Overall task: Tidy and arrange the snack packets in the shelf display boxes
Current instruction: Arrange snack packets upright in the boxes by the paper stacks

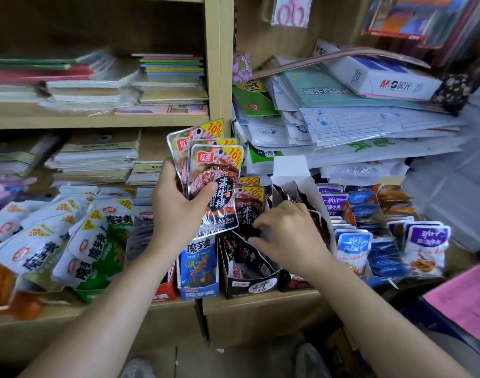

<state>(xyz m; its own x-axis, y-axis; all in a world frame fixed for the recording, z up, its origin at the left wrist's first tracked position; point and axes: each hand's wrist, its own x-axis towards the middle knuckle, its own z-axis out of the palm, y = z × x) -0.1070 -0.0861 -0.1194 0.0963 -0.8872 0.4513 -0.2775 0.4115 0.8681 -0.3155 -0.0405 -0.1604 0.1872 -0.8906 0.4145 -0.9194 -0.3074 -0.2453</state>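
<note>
Left hand (178,208) clamps silver-edged steak-print packets (214,186); right hand (285,233) fingers boxed packets (247,211).

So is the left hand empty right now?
No, the left hand holds a small stack of silver beef-steak snack packets raised above the black display box.

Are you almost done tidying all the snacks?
Not yet. The blue box looks neat. The left hand holds a stack of steak packets while the right hand sorts the black box. The green packets lie jumbled.
</note>
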